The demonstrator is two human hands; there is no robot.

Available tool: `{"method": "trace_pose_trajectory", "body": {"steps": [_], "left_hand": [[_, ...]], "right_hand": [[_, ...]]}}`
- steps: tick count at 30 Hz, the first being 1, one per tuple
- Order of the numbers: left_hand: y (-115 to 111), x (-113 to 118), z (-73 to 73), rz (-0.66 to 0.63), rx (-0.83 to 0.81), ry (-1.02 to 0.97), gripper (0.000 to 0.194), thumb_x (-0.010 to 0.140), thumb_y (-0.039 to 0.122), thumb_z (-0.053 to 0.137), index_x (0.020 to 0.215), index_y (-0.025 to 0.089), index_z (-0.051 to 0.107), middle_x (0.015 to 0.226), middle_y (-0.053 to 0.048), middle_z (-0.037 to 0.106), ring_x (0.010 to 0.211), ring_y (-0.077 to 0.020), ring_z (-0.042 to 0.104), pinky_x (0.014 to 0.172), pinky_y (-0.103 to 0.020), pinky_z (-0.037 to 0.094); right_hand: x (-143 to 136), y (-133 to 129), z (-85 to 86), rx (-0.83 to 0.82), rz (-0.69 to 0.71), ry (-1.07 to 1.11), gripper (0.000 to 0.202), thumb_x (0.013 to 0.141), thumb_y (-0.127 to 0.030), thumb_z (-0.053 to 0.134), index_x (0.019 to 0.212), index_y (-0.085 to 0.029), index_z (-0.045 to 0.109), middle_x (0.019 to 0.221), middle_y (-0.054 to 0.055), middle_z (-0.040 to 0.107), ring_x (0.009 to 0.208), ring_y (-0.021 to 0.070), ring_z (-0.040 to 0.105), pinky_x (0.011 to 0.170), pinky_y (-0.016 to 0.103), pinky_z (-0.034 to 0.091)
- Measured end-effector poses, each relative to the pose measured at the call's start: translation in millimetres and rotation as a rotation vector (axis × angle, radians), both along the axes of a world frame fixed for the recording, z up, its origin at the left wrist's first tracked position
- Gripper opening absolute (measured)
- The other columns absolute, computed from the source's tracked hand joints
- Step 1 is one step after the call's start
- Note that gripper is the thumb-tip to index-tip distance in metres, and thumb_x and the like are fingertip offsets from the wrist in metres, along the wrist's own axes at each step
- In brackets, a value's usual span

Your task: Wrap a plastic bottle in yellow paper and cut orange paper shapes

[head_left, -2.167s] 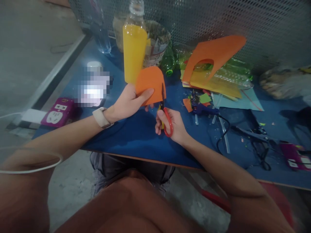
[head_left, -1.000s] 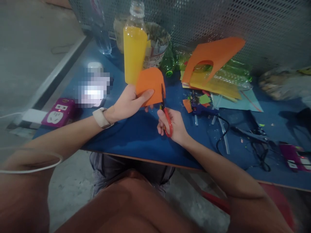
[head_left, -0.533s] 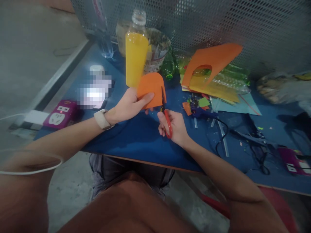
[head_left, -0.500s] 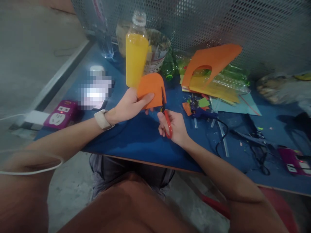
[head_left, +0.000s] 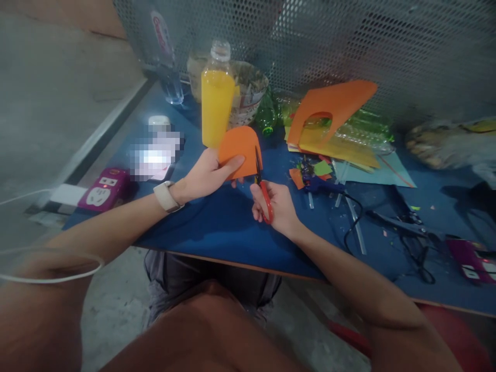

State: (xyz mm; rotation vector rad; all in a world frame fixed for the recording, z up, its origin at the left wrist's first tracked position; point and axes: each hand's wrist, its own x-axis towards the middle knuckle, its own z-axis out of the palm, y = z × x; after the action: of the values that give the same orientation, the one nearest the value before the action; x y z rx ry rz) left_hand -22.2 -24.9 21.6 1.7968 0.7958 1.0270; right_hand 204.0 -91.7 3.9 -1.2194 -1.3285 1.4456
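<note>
My left hand (head_left: 213, 173) grips a rounded piece of orange paper (head_left: 241, 150), thumb on top and fingers beneath. In my right hand (head_left: 277, 205) is a pair of red-handled scissors (head_left: 266, 202), their dark blades at the right side of the orange paper. A narrow strip of the paper shows on the far side of the blades. Just behind my left hand stands an open clear bottle (head_left: 217, 103) with yellow contents. My right fingers are wrapped round the scissor handles.
Orange paper with an arched cut-out (head_left: 341, 106) rests on stacked coloured sheets (head_left: 329, 144) and green plastic bottles. A blue glue gun (head_left: 323, 183), clear sticks and scraps lie to the right. Purple power sockets (head_left: 104, 188) and a lit phone (head_left: 158, 155) are at left.
The view has tilted slightly, so the whole scene sits a little lower. My hands, the orange paper and the scissors keep nearly the same positions relative to each other.
</note>
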Motion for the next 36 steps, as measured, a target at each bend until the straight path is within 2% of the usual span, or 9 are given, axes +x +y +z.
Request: {"method": "trace_pose_trajectory", "body": {"steps": [7, 15, 23, 29, 36], "left_hand": [[1.4, -1.4, -2.5, 0.012, -0.005, 0.003, 0.05, 0.119, 0.054, 0.062, 0.088, 0.018, 0.077, 0.079, -0.007, 0.08, 0.065, -0.0176, 0.075, 0.067, -0.03, 0.067], [-1.6, 0.6, -0.5, -0.024, 0.053, 0.05, 0.049, 0.119, 0.05, 0.061, 0.086, 0.018, 0.077, 0.077, -0.007, 0.08, 0.064, -0.0151, 0.074, 0.066, -0.027, 0.064], [-3.2, 1.2, 2.2, -0.043, 0.02, 0.035, 0.049, 0.118, 0.054, 0.063, 0.087, 0.018, 0.077, 0.077, -0.007, 0.08, 0.062, -0.0156, 0.074, 0.064, -0.027, 0.064], [-1.1, 0.8, -1.3, -0.039, 0.026, 0.042, 0.05, 0.118, 0.055, 0.064, 0.086, 0.019, 0.077, 0.076, -0.007, 0.08, 0.063, -0.0169, 0.075, 0.064, -0.029, 0.065], [-2.3, 1.4, 1.0, -0.036, 0.002, 0.022, 0.052, 0.117, 0.06, 0.066, 0.088, 0.018, 0.077, 0.077, -0.007, 0.079, 0.063, -0.0163, 0.073, 0.064, -0.028, 0.064]], "right_hand": [[3.1, 0.7, -1.9, -0.003, 0.009, -0.004, 0.069, 0.086, -0.085, 0.092, 0.081, -0.023, 0.061, 0.05, -0.007, 0.053, 0.036, 0.0124, 0.058, 0.034, 0.02, 0.044], [-0.2, 0.3, 1.8, -0.008, 0.011, 0.049, 0.069, 0.084, -0.084, 0.095, 0.082, -0.022, 0.064, 0.056, -0.007, 0.053, 0.039, 0.0109, 0.059, 0.033, 0.019, 0.042], [0.6, 0.6, -1.5, -0.011, 0.022, 0.045, 0.067, 0.087, -0.084, 0.092, 0.087, -0.022, 0.067, 0.056, -0.007, 0.051, 0.039, 0.0111, 0.059, 0.035, 0.019, 0.044], [-0.5, -0.8, 1.0, -0.024, 0.023, 0.032, 0.067, 0.088, -0.086, 0.09, 0.089, -0.022, 0.068, 0.055, -0.007, 0.053, 0.04, 0.0119, 0.06, 0.035, 0.02, 0.045], [-0.3, -1.2, 4.0, 0.006, 0.017, 0.069, 0.066, 0.086, -0.081, 0.095, 0.082, -0.022, 0.064, 0.056, -0.007, 0.053, 0.039, 0.0108, 0.059, 0.035, 0.019, 0.043]]}}
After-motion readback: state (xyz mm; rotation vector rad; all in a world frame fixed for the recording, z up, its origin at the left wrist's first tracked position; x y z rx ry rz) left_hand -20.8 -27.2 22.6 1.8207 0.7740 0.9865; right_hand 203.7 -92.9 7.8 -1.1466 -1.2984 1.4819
